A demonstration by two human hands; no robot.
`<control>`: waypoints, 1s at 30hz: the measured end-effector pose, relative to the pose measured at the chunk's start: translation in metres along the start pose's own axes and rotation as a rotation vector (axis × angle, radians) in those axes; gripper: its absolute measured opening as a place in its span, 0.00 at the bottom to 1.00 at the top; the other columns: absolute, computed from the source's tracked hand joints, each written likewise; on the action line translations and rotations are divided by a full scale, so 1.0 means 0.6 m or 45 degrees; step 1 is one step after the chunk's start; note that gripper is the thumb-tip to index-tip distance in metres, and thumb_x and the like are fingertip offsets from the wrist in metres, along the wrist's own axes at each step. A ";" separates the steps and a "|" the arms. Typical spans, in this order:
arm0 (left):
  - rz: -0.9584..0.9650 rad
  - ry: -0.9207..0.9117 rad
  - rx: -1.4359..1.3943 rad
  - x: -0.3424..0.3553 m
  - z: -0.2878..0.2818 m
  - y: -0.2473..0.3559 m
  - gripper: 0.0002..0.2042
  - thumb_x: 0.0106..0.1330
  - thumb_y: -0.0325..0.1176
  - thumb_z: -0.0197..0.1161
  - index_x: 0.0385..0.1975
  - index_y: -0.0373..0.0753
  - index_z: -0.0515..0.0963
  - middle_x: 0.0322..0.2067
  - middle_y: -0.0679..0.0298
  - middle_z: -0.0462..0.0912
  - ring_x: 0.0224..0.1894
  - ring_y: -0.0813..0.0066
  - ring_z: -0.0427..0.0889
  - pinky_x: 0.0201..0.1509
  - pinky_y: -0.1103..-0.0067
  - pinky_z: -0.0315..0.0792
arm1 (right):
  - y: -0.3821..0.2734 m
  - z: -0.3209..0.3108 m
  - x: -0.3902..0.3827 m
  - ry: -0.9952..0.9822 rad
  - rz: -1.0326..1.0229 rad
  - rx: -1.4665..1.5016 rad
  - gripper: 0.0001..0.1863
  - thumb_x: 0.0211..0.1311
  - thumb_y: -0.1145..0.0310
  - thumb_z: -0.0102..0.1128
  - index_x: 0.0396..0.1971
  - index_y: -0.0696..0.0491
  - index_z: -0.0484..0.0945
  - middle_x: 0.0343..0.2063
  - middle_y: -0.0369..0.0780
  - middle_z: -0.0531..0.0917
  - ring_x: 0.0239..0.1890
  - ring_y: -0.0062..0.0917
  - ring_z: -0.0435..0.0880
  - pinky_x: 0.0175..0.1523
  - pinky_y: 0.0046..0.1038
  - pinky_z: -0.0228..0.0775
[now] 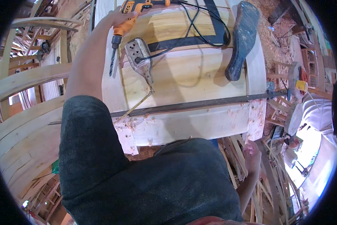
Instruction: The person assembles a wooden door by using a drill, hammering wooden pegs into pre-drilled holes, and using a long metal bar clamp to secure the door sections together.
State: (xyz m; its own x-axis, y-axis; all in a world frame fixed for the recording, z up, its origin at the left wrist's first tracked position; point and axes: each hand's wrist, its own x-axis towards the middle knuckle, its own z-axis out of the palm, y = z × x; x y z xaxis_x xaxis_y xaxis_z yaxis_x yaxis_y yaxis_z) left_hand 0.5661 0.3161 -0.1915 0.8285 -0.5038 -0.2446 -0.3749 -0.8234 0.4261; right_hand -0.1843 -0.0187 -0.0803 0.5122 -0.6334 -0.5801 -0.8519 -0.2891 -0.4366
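We've got L hand [119,18] closed round orange drill [125,27], bit [112,62] pointing back twd us. Socket box [135,51] on wood panel [198,88], nearer us & slightly R of L hand. Our R hand [252,150] half-curled, nothing visible in it, by panel's near R corner.
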 end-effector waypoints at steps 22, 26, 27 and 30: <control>0.914 -1.648 -0.052 -0.853 0.620 0.779 0.18 0.63 0.41 0.70 0.48 0.38 0.80 0.39 0.59 0.84 0.40 0.70 0.84 0.49 0.72 0.78 | 0.480 0.319 -0.149 -0.156 0.309 0.464 0.19 0.62 0.64 0.66 0.51 0.54 0.81 0.35 0.49 0.87 0.40 0.45 0.87 0.47 0.40 0.78; 0.560 -1.910 0.052 -0.857 0.892 0.660 0.17 0.68 0.44 0.65 0.49 0.39 0.80 0.39 0.64 0.84 0.39 0.71 0.85 0.49 0.73 0.78 | 0.520 0.388 -0.138 -0.202 0.376 0.863 0.17 0.62 0.64 0.64 0.49 0.55 0.82 0.34 0.50 0.86 0.40 0.45 0.87 0.47 0.40 0.79; 0.322 -1.963 -0.108 -0.843 0.976 0.630 0.18 0.71 0.47 0.62 0.49 0.40 0.79 0.39 0.66 0.85 0.39 0.72 0.85 0.48 0.73 0.78 | 0.539 0.406 -0.122 -0.239 0.397 0.999 0.17 0.62 0.63 0.63 0.48 0.55 0.83 0.37 0.52 0.87 0.42 0.46 0.87 0.50 0.41 0.79; -0.765 -1.622 -0.379 -0.787 1.230 0.620 0.21 0.75 0.56 0.53 0.44 0.42 0.78 0.36 0.68 0.85 0.36 0.74 0.84 0.41 0.75 0.79 | 0.596 0.540 -0.088 -0.068 0.371 1.133 0.15 0.63 0.63 0.62 0.46 0.56 0.82 0.36 0.52 0.86 0.40 0.45 0.87 0.47 0.41 0.79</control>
State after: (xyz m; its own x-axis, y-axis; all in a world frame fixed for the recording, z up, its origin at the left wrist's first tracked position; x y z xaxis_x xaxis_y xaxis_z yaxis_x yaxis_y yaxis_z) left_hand -0.2714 0.0546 -0.5603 -0.1616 -0.1237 -0.9791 0.1224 -0.9870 0.1045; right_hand -0.4809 0.1441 -0.4284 0.3149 -0.5541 -0.7706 -0.5625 0.5451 -0.6217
